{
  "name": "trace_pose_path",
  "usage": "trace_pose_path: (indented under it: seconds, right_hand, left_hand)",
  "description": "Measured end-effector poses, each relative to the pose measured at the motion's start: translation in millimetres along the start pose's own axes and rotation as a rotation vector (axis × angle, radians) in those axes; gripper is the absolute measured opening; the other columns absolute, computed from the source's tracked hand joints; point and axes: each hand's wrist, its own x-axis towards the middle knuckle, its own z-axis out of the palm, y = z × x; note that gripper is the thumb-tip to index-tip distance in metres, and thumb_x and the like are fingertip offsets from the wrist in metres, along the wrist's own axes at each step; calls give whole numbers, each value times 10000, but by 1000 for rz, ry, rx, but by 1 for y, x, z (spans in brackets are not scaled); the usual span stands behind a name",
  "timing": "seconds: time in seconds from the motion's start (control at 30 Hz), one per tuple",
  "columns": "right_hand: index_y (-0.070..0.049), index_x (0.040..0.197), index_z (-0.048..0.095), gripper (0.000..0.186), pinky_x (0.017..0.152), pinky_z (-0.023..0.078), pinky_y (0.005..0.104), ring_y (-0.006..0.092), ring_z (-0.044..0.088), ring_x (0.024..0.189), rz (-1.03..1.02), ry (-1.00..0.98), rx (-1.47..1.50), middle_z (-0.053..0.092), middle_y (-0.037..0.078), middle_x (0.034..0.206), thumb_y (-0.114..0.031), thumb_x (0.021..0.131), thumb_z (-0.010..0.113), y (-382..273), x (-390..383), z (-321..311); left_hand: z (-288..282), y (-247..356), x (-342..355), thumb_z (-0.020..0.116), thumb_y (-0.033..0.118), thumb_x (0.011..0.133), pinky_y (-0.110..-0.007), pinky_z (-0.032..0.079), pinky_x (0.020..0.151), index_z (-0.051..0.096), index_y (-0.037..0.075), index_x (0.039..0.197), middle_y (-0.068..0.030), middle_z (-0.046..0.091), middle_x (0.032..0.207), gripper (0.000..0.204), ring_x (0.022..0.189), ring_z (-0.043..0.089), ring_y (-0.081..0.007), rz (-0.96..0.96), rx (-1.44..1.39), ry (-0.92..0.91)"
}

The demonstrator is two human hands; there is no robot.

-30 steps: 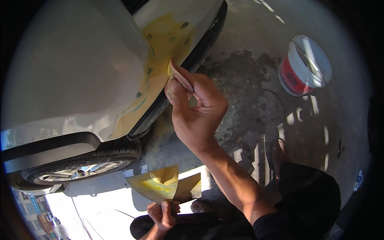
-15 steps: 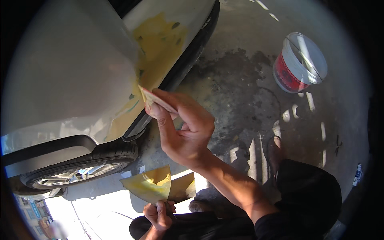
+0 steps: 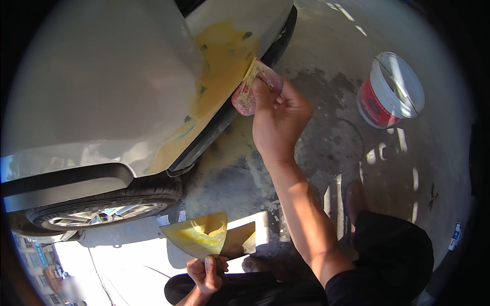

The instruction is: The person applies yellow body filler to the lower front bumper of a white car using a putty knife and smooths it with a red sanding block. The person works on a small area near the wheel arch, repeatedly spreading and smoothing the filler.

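Observation:
Pinched in my right hand (image 3: 283,120) is a flat reddish filler spreader (image 3: 246,99), smeared with pale yellow paste. Its top edge meets the yellow filler patch (image 3: 222,64) on the light-coloured car panel (image 3: 127,76), close to the dark lower trim. Low in the view, my left hand (image 3: 206,273) grips a wide, fan-shaped putty board (image 3: 196,237) by its narrow end. Glossy yellow filler lies on the board's face. Small dark and greenish spots show within the patch on the panel.
A car wheel (image 3: 104,211) sits at the lower left. On the concrete floor at the right stands a white bucket (image 3: 377,102) with a red label and a wire handle. A small white and blue object (image 3: 455,236) lies at the far right.
My right hand has moved up and right along the panel's edge, and the spreader has turned so its broad face shows. My left hand still holds the board. The view has shifted slightly.

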Motion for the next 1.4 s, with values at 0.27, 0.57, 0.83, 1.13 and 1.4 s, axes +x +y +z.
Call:
trace_pose_path:
  seconds: [0.27, 0.57, 0.83, 1.13, 1.4]
  right_hand:
    - [51, 1195, 703, 238, 751, 536, 213, 70, 645, 915, -182, -159, -160, 696, 76, 1037, 52, 962, 653, -28, -39, 13]
    - [52, 1156, 708, 202, 670, 516, 205, 87, 663, 787, -230, -353, -142, 719, 103, 964, 29, 956, 682, -51, -45, 10]
    - [86, 1026, 714, 111, 746, 541, 227, 52, 645, 822, 44, -131, -49, 708, 39, 873, 26, 943, 670, -56, -23, 17]
    - [42, 770, 610, 124, 497, 419, 228, 46, 563, 581, -84, -165, 29, 562, 12, 641, 72, 884, 648, -75, -17, 37]
    - [82, 964, 688, 103, 528, 467, 236, 63, 604, 593, -4, -237, -52, 628, 28, 667, 50, 921, 601, -78, 7, 9]
  left_hand:
    - [0, -3, -2, 500, 330, 1068, -295, 501, 466, 674, -103, 738, -101, 598, 522, 572, 446, 593, -172, -26, 9, 0]
    - [3, 0, 4, 500, 321, 1066, -300, 505, 465, 657, -93, 719, -94, 586, 517, 563, 444, 590, -174, -16, 18, -3]
    - [0, -1, 2, 531, 261, 1059, -295, 500, 476, 656, -94, 730, -112, 615, 555, 500, 461, 591, -163, -12, -38, -10]
    - [0, -3, 1, 539, 217, 1053, -297, 521, 504, 643, -83, 726, -126, 629, 572, 455, 473, 593, -160, -23, -102, -11]
    - [4, 4, 4, 515, 293, 1061, -298, 504, 466, 641, -95, 697, -75, 556, 490, 547, 425, 564, -156, 18, -7, 6]
